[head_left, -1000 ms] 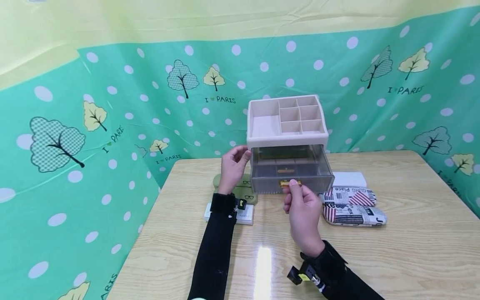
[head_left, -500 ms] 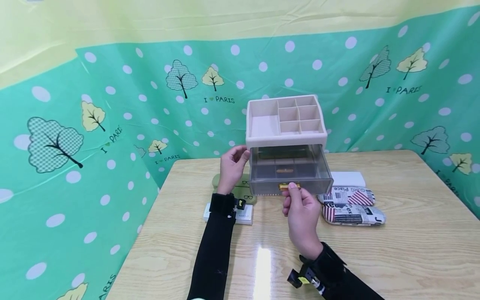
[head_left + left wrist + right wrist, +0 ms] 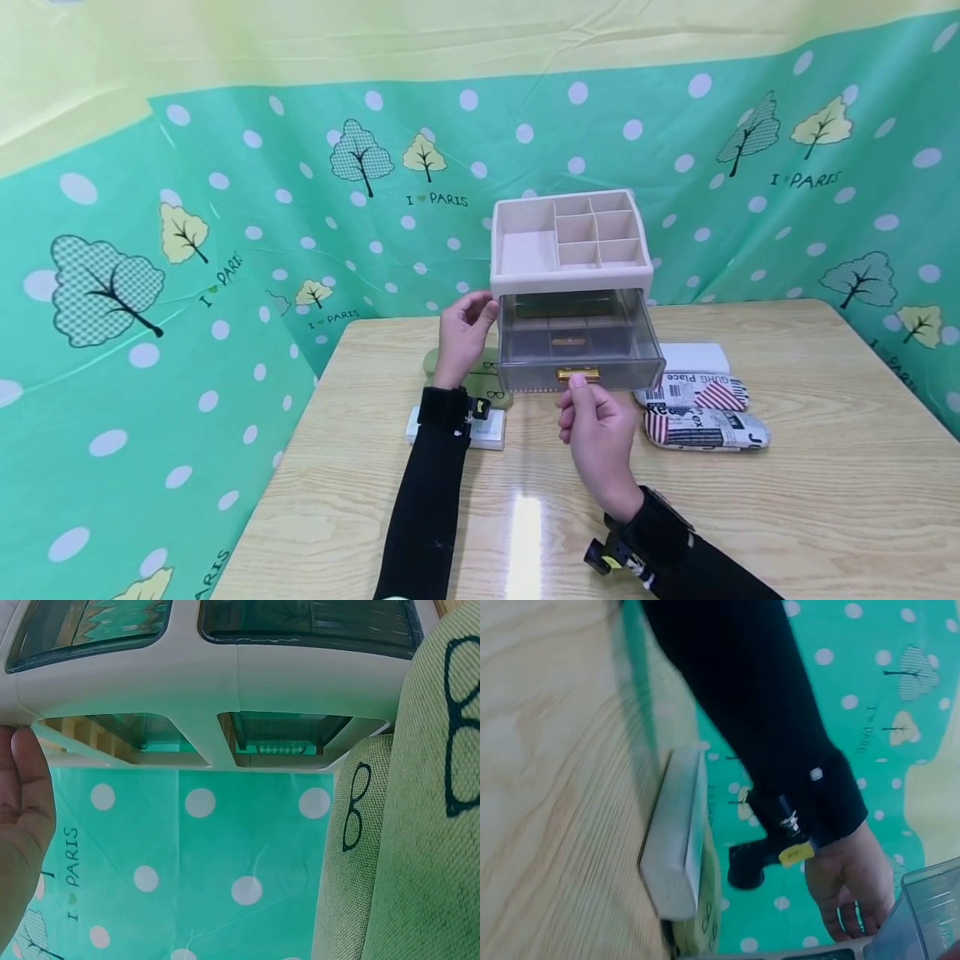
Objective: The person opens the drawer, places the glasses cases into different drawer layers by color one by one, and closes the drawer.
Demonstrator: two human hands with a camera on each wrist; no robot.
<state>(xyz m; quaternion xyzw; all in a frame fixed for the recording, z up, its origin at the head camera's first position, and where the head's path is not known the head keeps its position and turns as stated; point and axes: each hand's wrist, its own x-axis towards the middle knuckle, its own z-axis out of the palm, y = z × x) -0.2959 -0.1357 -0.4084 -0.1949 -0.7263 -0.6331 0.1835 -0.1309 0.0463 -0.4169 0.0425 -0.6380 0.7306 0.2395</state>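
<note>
A white desktop organizer (image 3: 572,281) with top compartments stands toward the back of the table. Its smoky clear drawer (image 3: 517,377) is pulled out, with a dark green object (image 3: 566,305) at the back inside. My right hand (image 3: 602,446) is at the drawer's gold handle (image 3: 570,374), thumb tip overlapping its lower edge and fingers curled below. My left hand (image 3: 461,337) rests its fingertips against the organizer's left side; the left wrist view shows its fingers (image 3: 30,769) at the white frame. The right hand is out of the right wrist view.
Green glasses cases (image 3: 487,386) and a white box (image 3: 491,429) lie left of the organizer, partly behind my left arm. To its right are newsprint-patterned cases (image 3: 708,429) and a white flat item (image 3: 697,358). A polka-dot cloth (image 3: 420,250) hangs behind the table.
The drawer front has come slightly toward me. My right thumb has slid down from over the gold handle to its lower edge. The left hand has stayed at the organizer's side.
</note>
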